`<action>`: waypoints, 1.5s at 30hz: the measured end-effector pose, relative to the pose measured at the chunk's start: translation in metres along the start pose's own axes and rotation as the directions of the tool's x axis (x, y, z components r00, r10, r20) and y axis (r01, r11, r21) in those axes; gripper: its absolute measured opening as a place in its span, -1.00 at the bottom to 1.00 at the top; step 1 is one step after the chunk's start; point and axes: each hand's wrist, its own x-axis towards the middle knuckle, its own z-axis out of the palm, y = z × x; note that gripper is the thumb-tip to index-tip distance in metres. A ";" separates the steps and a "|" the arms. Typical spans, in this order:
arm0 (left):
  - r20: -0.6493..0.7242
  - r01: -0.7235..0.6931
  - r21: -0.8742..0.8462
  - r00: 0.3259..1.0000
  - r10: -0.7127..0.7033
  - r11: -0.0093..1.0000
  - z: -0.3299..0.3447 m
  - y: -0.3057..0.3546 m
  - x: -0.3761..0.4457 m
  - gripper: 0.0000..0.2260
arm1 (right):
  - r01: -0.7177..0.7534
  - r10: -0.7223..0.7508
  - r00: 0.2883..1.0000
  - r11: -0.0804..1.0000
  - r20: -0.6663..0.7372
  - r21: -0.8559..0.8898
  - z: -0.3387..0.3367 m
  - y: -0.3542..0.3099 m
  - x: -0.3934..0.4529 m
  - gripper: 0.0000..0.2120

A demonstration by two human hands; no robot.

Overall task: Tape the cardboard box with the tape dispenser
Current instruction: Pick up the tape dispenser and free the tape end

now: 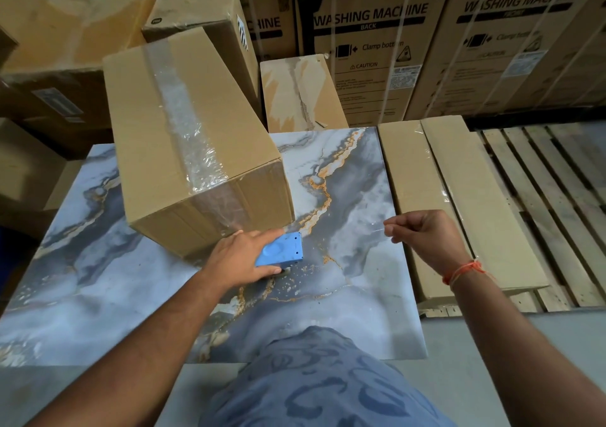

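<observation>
A tall cardboard box [154,124] lies on the marbled blue-grey table [98,279], with a wrinkled strip of clear tape running along its top and down its near end. Just below the box's near right corner, my left hand [239,259] grips a blue tape dispenser [282,249]. A stretch of clear tape [341,239] runs rightward from the dispenser to my right hand [423,233], which pinches its free end between thumb and fingers above the table.
Flat cardboard packs [459,203] lie on a wooden pallet [554,203] at the right. Large washing-machine cartons [377,49] and other stacked boxes [75,32] wall in the back and left. A worn carton [301,95] stands behind the table.
</observation>
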 end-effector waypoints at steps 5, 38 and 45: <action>0.044 -0.056 0.080 0.998 0.053 0.995 -0.002 0.021 0.009 -0.31 | 0.016 -0.016 0.999 1.000 -0.029 -0.007 0.002 0.004 -0.003 -0.99; 0.393 0.117 -0.491 0.914 0.099 0.863 0.007 0.069 0.104 -0.56 | 0.185 -0.236 0.963 0.929 -0.127 -0.320 0.075 -0.024 -0.038 -0.62; 0.174 -0.127 -0.666 0.932 0.319 0.735 -0.001 0.050 0.115 -0.72 | 0.137 -0.237 0.956 0.883 -0.173 -0.450 0.099 -0.038 -0.045 -0.57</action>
